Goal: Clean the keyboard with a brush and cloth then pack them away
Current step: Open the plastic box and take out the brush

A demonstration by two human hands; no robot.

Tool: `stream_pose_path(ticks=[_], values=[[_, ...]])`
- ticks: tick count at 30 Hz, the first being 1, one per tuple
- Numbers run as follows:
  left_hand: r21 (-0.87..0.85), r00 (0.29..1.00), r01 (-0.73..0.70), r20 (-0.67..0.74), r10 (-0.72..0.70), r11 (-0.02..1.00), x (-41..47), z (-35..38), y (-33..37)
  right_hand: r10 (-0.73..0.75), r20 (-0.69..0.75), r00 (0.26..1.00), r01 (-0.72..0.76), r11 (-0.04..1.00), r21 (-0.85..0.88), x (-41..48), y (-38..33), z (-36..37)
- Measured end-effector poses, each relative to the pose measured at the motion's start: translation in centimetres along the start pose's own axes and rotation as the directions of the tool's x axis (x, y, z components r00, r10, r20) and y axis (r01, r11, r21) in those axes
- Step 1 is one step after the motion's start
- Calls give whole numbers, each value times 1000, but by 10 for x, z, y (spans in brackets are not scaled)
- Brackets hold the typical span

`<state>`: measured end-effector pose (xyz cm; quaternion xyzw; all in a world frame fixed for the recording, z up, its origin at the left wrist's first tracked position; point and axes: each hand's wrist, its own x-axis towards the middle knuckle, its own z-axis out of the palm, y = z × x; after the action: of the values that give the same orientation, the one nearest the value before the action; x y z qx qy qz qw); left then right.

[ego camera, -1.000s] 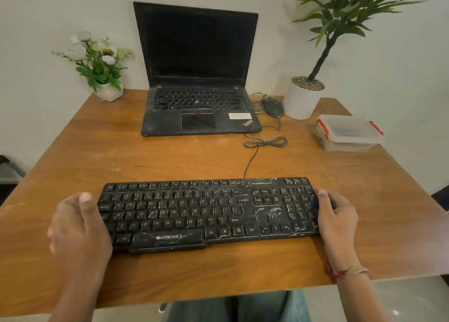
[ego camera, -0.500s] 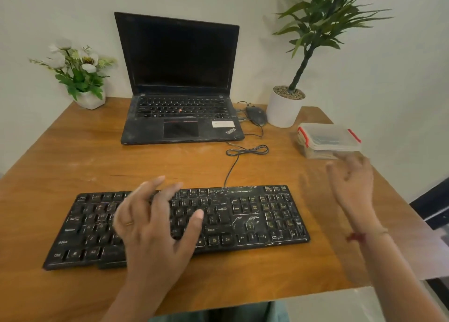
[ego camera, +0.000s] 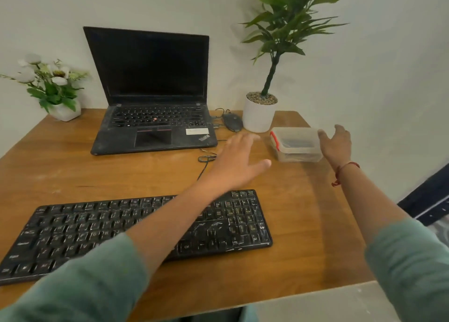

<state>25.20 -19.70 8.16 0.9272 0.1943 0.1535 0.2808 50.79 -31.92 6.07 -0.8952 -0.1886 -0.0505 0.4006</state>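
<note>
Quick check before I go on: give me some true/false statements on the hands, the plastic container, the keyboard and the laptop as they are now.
1. The left hand holds a brush. False: it is open and holds nothing.
2. The plastic container has its lid on. True.
3. The right hand is at the container's right side, fingers open. True.
4. The laptop has a lit screen. False: the screen is dark.
5. The keyboard lies on the laptop. False: it lies on the table, nearer the person.
6. The mouse lies between the laptop and the white pot. True.
</note>
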Motion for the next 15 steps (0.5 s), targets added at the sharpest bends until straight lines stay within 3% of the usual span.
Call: stream_pose_path(ticks=[2,4,7,15], values=[[-258,969,124,238,-61,958,23,6,13,42,54,998,-42,999,11,4,5,0],[-404,938,245,329,-109,882,42,16,21,75,102,992,-78,996,31,6,7,2],[-415,921,311,354,-164,855,66,33,24,86,150,985,-94,994,51,9,11,7],[-385,920,307,355,-167,871,91,61,25,74,148,986,-93,988,125,5,21,12]])
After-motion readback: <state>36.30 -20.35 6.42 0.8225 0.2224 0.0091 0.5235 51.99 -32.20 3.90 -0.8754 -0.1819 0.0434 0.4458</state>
